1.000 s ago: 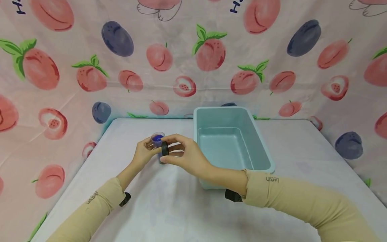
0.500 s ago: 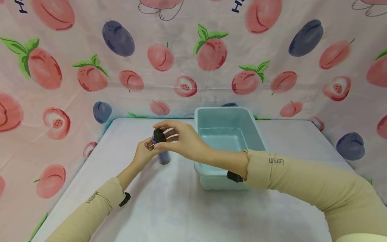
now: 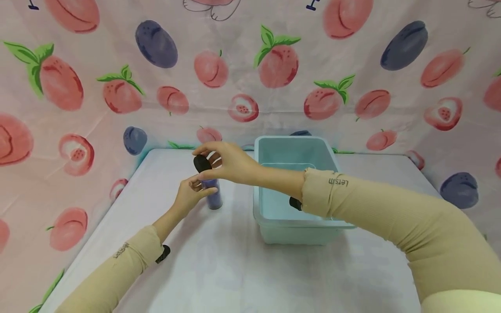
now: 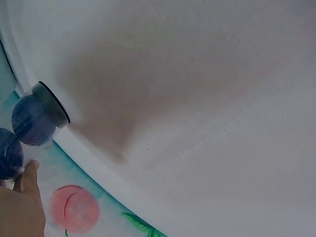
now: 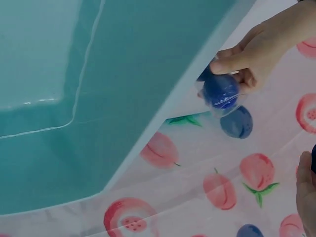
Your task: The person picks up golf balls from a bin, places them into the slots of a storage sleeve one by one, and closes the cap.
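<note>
My left hand [image 3: 185,198] grips a clear tube [image 3: 214,198] of blue balls, its dark base downward. Through the tube's wall in the left wrist view, rounded blue balls [image 4: 33,120] are visible above the base. Between thumb and fingers, my right hand [image 3: 235,163] pinches a round black lid [image 3: 201,163]. The lid covers the tube's mouth from sight in the head view. From the right wrist, the tube's mouth [image 5: 222,111] appears uncovered, and the lid at the right edge is apart from it. Most of the lid is cut off there.
A deep, light teal tub [image 3: 303,224] stands right of the tube, with my right forearm passing over it. The white tabletop [image 3: 219,269] extends in front. Behind hangs a pink cloth [image 3: 242,130] printed with peaches and plums.
My right hand has carried the lid up and to the left, from beside the tube's mouth to above it. My left hand stays around the tube. The head view has tilted slightly down.
</note>
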